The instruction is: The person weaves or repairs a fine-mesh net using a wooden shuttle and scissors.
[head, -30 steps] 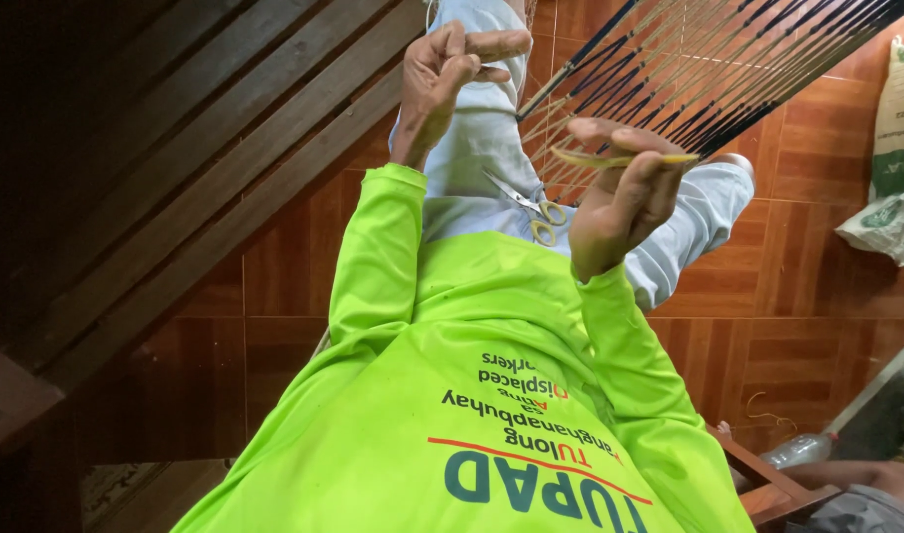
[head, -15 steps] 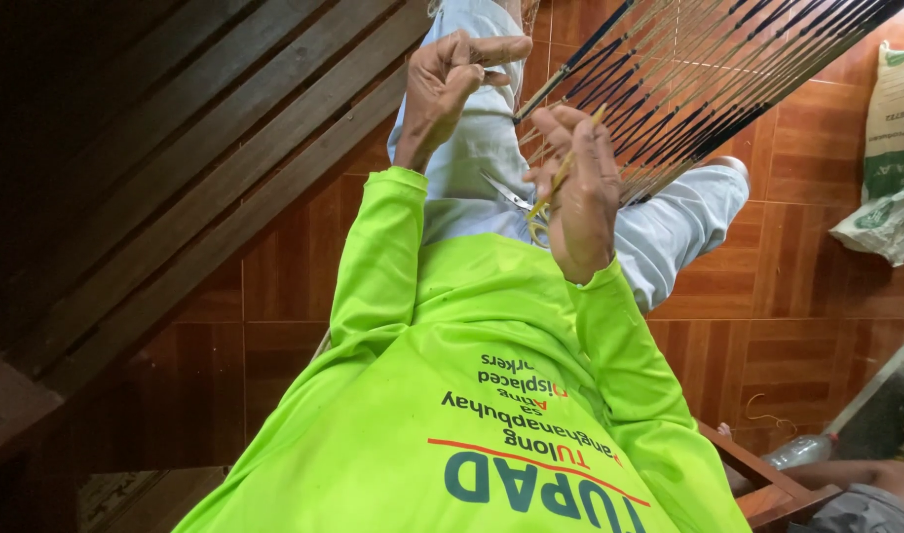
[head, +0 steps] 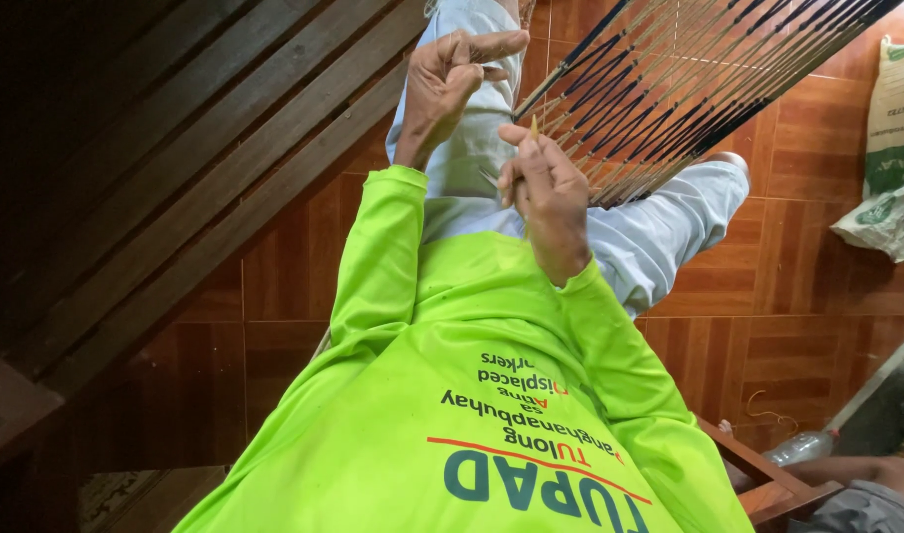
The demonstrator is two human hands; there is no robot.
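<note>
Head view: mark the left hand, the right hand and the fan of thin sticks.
left hand (head: pixel 452 74): head view, on the back of the curled hand.
right hand (head: pixel 546 192): head view, on the back of the hand, below the knuckles.
fan of thin sticks (head: pixel 709 69): head view, on the middle of the spread sticks.

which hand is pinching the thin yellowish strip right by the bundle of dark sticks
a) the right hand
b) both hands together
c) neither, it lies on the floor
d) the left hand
a: the right hand pinches the thin yellowish strip upright beside the bundle of dark sticks, while the left hand is raised apart from it, fingers curled with nothing clearly held.
</note>
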